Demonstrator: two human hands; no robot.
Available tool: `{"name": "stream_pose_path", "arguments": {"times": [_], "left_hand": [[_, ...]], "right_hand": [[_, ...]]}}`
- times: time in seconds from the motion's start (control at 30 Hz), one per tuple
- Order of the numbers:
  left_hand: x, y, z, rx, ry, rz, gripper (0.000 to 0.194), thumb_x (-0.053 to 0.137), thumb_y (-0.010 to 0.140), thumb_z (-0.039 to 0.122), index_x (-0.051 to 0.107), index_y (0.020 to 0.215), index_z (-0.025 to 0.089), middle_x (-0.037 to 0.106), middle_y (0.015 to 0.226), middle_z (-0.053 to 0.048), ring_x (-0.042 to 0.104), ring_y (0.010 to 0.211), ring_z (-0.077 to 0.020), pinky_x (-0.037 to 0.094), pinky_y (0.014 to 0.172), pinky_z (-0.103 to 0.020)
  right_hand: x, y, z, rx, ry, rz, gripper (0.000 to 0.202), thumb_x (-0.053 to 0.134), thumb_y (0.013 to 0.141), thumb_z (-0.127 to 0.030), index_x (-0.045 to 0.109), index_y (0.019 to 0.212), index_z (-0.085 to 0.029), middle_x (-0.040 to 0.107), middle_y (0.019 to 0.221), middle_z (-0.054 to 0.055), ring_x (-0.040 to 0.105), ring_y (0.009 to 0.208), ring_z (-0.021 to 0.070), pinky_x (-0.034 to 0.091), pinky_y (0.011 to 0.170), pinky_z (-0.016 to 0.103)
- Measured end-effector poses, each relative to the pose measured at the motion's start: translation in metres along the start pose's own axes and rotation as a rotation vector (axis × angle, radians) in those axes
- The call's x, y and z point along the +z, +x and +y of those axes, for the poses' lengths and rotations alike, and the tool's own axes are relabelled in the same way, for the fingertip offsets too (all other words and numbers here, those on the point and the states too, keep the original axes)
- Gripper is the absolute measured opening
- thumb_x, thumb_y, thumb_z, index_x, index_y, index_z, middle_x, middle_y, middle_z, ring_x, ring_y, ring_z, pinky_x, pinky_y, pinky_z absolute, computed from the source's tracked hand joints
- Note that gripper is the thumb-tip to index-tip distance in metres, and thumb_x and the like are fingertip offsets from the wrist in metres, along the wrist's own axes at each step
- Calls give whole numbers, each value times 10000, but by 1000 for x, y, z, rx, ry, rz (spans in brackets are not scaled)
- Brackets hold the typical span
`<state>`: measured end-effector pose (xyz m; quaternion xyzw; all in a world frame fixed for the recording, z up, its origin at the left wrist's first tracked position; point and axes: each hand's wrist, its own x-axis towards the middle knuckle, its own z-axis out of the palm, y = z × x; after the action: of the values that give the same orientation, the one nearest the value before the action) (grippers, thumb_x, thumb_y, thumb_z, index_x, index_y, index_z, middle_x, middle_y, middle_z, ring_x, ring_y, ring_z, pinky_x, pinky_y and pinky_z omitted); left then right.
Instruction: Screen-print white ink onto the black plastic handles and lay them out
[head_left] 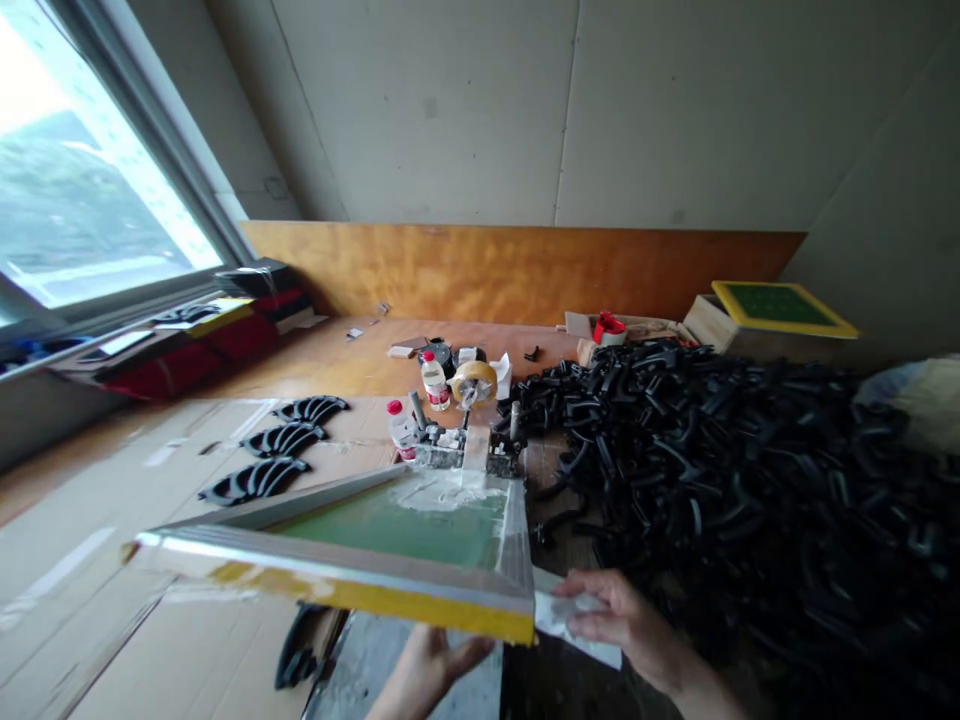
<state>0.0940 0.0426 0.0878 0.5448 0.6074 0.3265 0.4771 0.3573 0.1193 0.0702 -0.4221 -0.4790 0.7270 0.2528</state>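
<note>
A screen-printing frame with a yellow front edge and green mesh stands tilted up before me, joined to a metal clamp behind it. My left hand is at its front edge, over a grey plate. The thumb is stretched out, while the other fingers go out of sight behind the frame, so their grip is hidden. My right hand is closed on a crumpled white paper sheet beside the frame's right corner. A curved black part lies left of the plate.
A large heap of black plastic parts covers the right side. Several curved black parts lie on cardboard at left. Bottles and a tape roll stand behind the clamp. A yellow-edged screen rests on a box.
</note>
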Motion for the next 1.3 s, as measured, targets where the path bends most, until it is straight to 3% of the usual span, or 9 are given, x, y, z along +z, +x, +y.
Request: {"name": "stream_pose_path", "arguments": {"times": [0.1, 0.23, 0.47, 0.6, 0.7, 0.87, 1.13, 1.23, 1.3], "left_hand": [[-6, 9, -20, 56, 37, -205, 463, 846, 591, 372, 701, 1011, 240, 682, 1110, -53, 575, 1112, -324, 440, 1027, -434], [-34, 6, -39, 61, -182, -381, 334, 643, 821, 488, 711, 968, 196, 699, 939, -37, 614, 873, -227, 496, 828, -323], [-109, 3, -68, 55, -339, -134, 158, 678, 750, 284, 737, 842, 170, 722, 962, -56, 639, 862, -203, 476, 734, -257], [-129, -4, -64, 137, -397, -192, 93, 703, 696, 239, 703, 634, 169, 705, 1105, -97, 658, 919, -228, 500, 750, -289], [-134, -6, -63, 219, -327, -218, 142, 687, 730, 238, 694, 602, 177, 705, 1101, -104, 650, 954, -231, 501, 793, -311], [-130, 0, -77, 315, -185, -9, 136, 636, 739, 193, 697, 618, 195, 698, 943, -67, 631, 927, -206, 469, 864, -325], [-75, -20, -73, 247, -355, 69, 141, 601, 811, 193, 617, 949, 216, 670, 968, -31, 634, 906, -166, 507, 831, -312], [-90, -23, -65, 170, -532, 4, 193, 623, 820, 240, 529, 988, 216, 682, 1058, -57, 661, 924, -185, 542, 795, -346], [-114, -20, -51, 260, -545, 266, 213, 633, 834, 293, 534, 1006, 216, 660, 1119, -66, 654, 971, -190, 551, 777, -339]], "right_hand": [[48, -6, -1, -2, -59, -117, 244, 786, 617, -320, 742, 825, -201, 692, 783, 18, 610, 737, 177, 440, 696, 284], [98, -5, -20, -241, -217, 55, 133, 715, 751, -341, 731, 789, -215, 706, 847, 27, 633, 828, 190, 462, 774, 291], [166, -13, -22, -528, -595, -119, 191, 658, 884, -368, 759, 1009, -263, 740, 1058, 44, 649, 1084, 206, 462, 982, 336], [183, 12, 5, -524, -418, 246, 525, 752, 794, -383, 611, 1292, -292, 527, 1435, 64, 442, 1357, 234, 349, 1125, 410], [188, 38, 30, -327, -211, 220, 711, 827, 673, -373, 568, 1325, -260, 606, 1327, 81, 595, 1162, 247, 482, 967, 382], [191, 60, 49, -256, -188, 462, 234, 703, 721, -332, 702, 892, -173, 703, 789, 18, 634, 704, 179, 491, 633, 268], [232, 65, 53, -482, -247, 517, 303, 537, 874, -306, 698, 1115, -218, 727, 1078, 53, 661, 987, 214, 503, 862, 315], [229, 76, 66, -388, -12, 488, 308, 669, 788, -377, 711, 1026, -186, 738, 943, 53, 676, 870, 218, 531, 756, 305], [222, 89, 71, -268, 205, 513, 295, 738, 699, -356, 709, 925, -169, 728, 832, 40, 671, 755, 201, 532, 654, 286]]}}
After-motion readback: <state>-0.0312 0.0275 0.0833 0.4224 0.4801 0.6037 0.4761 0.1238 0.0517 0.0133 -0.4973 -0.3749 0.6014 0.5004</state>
